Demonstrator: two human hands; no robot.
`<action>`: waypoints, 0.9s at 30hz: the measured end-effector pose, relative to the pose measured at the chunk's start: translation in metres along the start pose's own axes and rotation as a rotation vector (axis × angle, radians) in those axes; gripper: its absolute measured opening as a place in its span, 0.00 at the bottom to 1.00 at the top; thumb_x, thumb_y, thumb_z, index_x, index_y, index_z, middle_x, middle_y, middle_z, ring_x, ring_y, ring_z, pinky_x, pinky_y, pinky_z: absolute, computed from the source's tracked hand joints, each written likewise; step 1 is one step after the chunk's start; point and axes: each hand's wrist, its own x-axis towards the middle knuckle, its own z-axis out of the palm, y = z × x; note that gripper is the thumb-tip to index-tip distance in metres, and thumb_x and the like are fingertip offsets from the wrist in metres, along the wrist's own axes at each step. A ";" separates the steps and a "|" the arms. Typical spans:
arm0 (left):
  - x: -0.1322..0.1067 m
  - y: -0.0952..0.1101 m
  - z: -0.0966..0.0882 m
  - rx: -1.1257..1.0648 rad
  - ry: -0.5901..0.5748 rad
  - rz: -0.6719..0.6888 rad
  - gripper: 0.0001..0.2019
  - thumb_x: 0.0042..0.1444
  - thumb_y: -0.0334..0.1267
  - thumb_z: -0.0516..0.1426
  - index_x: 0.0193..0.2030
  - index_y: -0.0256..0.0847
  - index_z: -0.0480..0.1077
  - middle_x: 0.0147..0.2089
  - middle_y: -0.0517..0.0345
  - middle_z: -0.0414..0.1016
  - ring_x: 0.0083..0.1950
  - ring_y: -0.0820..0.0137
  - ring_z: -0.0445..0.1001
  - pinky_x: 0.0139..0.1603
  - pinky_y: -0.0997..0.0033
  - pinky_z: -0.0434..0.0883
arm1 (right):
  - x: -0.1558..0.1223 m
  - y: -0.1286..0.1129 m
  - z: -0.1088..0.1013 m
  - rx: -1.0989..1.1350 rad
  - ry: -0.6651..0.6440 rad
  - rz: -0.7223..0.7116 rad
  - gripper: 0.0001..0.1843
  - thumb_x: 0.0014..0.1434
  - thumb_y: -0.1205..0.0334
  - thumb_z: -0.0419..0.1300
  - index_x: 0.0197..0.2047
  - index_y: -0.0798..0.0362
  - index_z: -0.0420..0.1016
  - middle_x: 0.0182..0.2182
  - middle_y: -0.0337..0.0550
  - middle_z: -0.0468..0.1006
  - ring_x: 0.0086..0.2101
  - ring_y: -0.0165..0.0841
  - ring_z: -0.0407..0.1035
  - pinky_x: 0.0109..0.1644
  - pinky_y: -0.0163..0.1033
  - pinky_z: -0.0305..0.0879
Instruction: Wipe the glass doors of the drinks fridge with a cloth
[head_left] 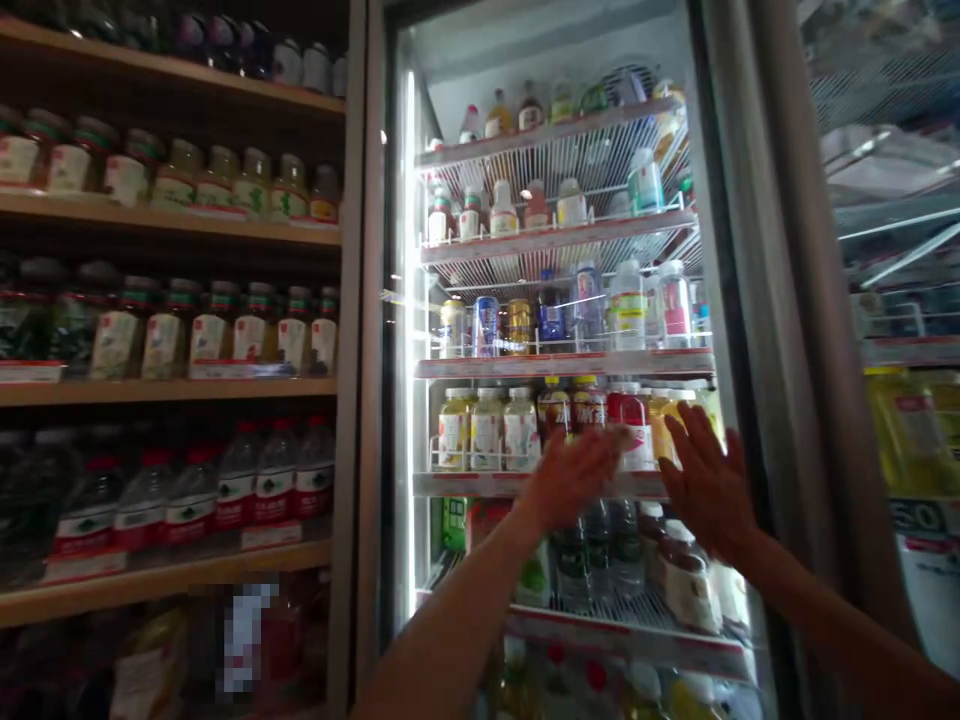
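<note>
My left hand (574, 475) reaches up before the lit drinks cooler, its fingers stretched out toward the right and slightly blurred. It holds nothing and overlaps the shelf edge (465, 485) below a row of juice bottles. To its right, my right hand (709, 490) is raised with fingers apart, also holding nothing. Near the fingertips of both hands stands a red-drink bottle (630, 410) with a white label. Yellow-capped dark bottles (555, 400) and pale juice bottles (487, 430) share that shelf. Whether either hand touches anything, I cannot tell.
Wooden shelves (172, 390) with rows of bottled drinks stand at the left. A metal frame (802, 250) borders the cooler's right side, with another stocked cooler section beyond. Clear water bottles (574, 560) and a brown-capped bottle (686, 580) occupy the lower shelf.
</note>
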 end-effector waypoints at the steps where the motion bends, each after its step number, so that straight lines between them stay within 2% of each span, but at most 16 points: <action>1: -0.002 0.002 -0.001 -0.020 -0.038 0.131 0.22 0.62 0.37 0.45 0.63 0.47 0.56 0.70 0.60 0.45 0.72 0.64 0.38 0.69 0.48 0.41 | 0.004 -0.005 0.002 0.011 0.003 -0.014 0.32 0.65 0.59 0.43 0.69 0.50 0.37 0.66 0.49 0.50 0.64 0.42 0.46 0.66 0.54 0.41; 2: -0.004 -0.001 -0.001 -0.029 -0.072 0.185 0.23 0.62 0.36 0.44 0.64 0.48 0.55 0.71 0.60 0.44 0.72 0.65 0.39 0.69 0.48 0.43 | 0.007 -0.008 0.004 0.017 0.007 -0.026 0.32 0.65 0.59 0.44 0.69 0.51 0.37 0.66 0.49 0.51 0.64 0.42 0.46 0.66 0.54 0.42; 3: -0.006 -0.008 -0.002 -0.023 -0.098 0.153 0.23 0.62 0.36 0.44 0.65 0.48 0.54 0.70 0.60 0.45 0.71 0.66 0.40 0.69 0.49 0.45 | 0.011 -0.011 0.005 0.020 0.008 -0.034 0.32 0.64 0.59 0.44 0.69 0.51 0.37 0.66 0.50 0.51 0.64 0.42 0.47 0.65 0.55 0.42; 4: -0.007 -0.021 -0.003 -0.004 -0.110 0.040 0.23 0.62 0.35 0.43 0.65 0.47 0.53 0.70 0.58 0.47 0.71 0.66 0.42 0.68 0.49 0.46 | 0.014 -0.012 0.005 0.018 0.008 -0.040 0.32 0.64 0.59 0.44 0.69 0.51 0.37 0.66 0.50 0.51 0.64 0.43 0.47 0.65 0.55 0.42; 7: -0.007 -0.071 -0.005 0.077 -0.032 -0.519 0.24 0.63 0.35 0.41 0.66 0.42 0.52 0.68 0.49 0.52 0.70 0.63 0.48 0.67 0.46 0.47 | 0.023 -0.010 0.007 0.004 0.007 -0.041 0.33 0.64 0.60 0.45 0.69 0.50 0.37 0.66 0.50 0.50 0.64 0.42 0.47 0.65 0.55 0.42; 9: -0.006 -0.094 -0.003 0.101 0.038 -0.746 0.24 0.63 0.36 0.41 0.66 0.38 0.51 0.67 0.44 0.52 0.69 0.60 0.49 0.67 0.44 0.44 | 0.031 -0.013 0.011 0.002 0.010 -0.043 0.33 0.64 0.60 0.45 0.69 0.49 0.36 0.67 0.49 0.49 0.65 0.42 0.46 0.66 0.55 0.41; 10: -0.006 -0.099 -0.002 0.097 0.058 -0.742 0.24 0.63 0.36 0.42 0.66 0.38 0.51 0.67 0.44 0.52 0.69 0.60 0.49 0.68 0.44 0.42 | 0.035 -0.016 0.015 0.004 0.012 -0.050 0.34 0.64 0.60 0.45 0.69 0.48 0.35 0.67 0.48 0.49 0.65 0.41 0.46 0.66 0.54 0.41; 11: -0.004 -0.098 -0.001 0.081 0.062 -0.652 0.24 0.63 0.36 0.43 0.66 0.38 0.51 0.67 0.45 0.53 0.70 0.61 0.48 0.68 0.45 0.39 | 0.040 -0.021 0.019 0.008 0.013 -0.061 0.34 0.64 0.60 0.46 0.69 0.48 0.33 0.67 0.48 0.49 0.65 0.40 0.45 0.66 0.54 0.41; 14: -0.001 -0.086 0.000 0.009 0.020 -0.170 0.24 0.62 0.35 0.44 0.66 0.43 0.53 0.67 0.54 0.54 0.70 0.67 0.45 0.69 0.52 0.32 | 0.056 -0.040 0.033 0.016 -0.004 -0.108 0.35 0.64 0.61 0.45 0.69 0.49 0.31 0.66 0.48 0.50 0.65 0.39 0.45 0.66 0.53 0.40; 15: -0.001 -0.086 -0.001 -0.011 -0.004 -0.062 0.24 0.63 0.34 0.44 0.65 0.44 0.53 0.67 0.56 0.54 0.70 0.68 0.45 0.69 0.53 0.31 | 0.062 -0.044 0.037 0.015 -0.007 -0.122 0.35 0.64 0.61 0.45 0.69 0.49 0.30 0.66 0.48 0.51 0.65 0.39 0.45 0.66 0.53 0.39; 16: -0.001 -0.090 -0.003 -0.023 -0.028 -0.041 0.23 0.63 0.33 0.43 0.65 0.45 0.53 0.67 0.57 0.54 0.70 0.69 0.46 0.69 0.53 0.31 | 0.068 -0.047 0.041 0.010 -0.009 -0.130 0.35 0.64 0.60 0.44 0.69 0.49 0.30 0.66 0.48 0.51 0.65 0.38 0.45 0.66 0.53 0.39; 18: -0.004 -0.113 -0.008 -0.025 -0.052 -0.260 0.23 0.63 0.33 0.41 0.65 0.45 0.54 0.68 0.57 0.54 0.70 0.68 0.48 0.70 0.52 0.34 | 0.080 -0.047 0.047 -0.007 -0.005 -0.130 0.35 0.65 0.60 0.44 0.69 0.50 0.30 0.66 0.48 0.52 0.65 0.37 0.45 0.66 0.52 0.39; 21: -0.009 -0.161 -0.015 0.012 0.013 -0.837 0.24 0.63 0.36 0.40 0.65 0.43 0.53 0.69 0.51 0.51 0.69 0.62 0.49 0.68 0.43 0.40 | 0.094 -0.039 0.053 -0.044 0.019 -0.101 0.34 0.65 0.59 0.44 0.69 0.50 0.32 0.65 0.48 0.53 0.65 0.38 0.46 0.66 0.53 0.40; 23: -0.007 -0.178 -0.017 0.039 0.078 -1.050 0.25 0.63 0.37 0.39 0.66 0.38 0.51 0.69 0.44 0.47 0.70 0.56 0.48 0.66 0.37 0.41 | 0.100 -0.035 0.056 -0.067 0.023 -0.093 0.33 0.65 0.59 0.44 0.69 0.50 0.34 0.65 0.49 0.55 0.64 0.39 0.47 0.66 0.54 0.41; 25: 0.002 -0.174 -0.015 0.041 0.092 -1.051 0.24 0.63 0.37 0.38 0.65 0.37 0.53 0.69 0.43 0.47 0.70 0.56 0.48 0.66 0.37 0.42 | 0.102 -0.034 0.059 -0.081 0.006 -0.102 0.33 0.65 0.58 0.44 0.69 0.50 0.36 0.64 0.49 0.55 0.64 0.39 0.47 0.65 0.54 0.41; 27: 0.014 -0.157 -0.011 -0.005 0.037 -0.863 0.23 0.63 0.37 0.41 0.63 0.44 0.57 0.69 0.52 0.51 0.69 0.62 0.49 0.68 0.46 0.43 | 0.101 -0.034 0.060 -0.086 -0.017 -0.110 0.32 0.65 0.58 0.44 0.69 0.50 0.37 0.65 0.48 0.55 0.64 0.40 0.47 0.65 0.54 0.40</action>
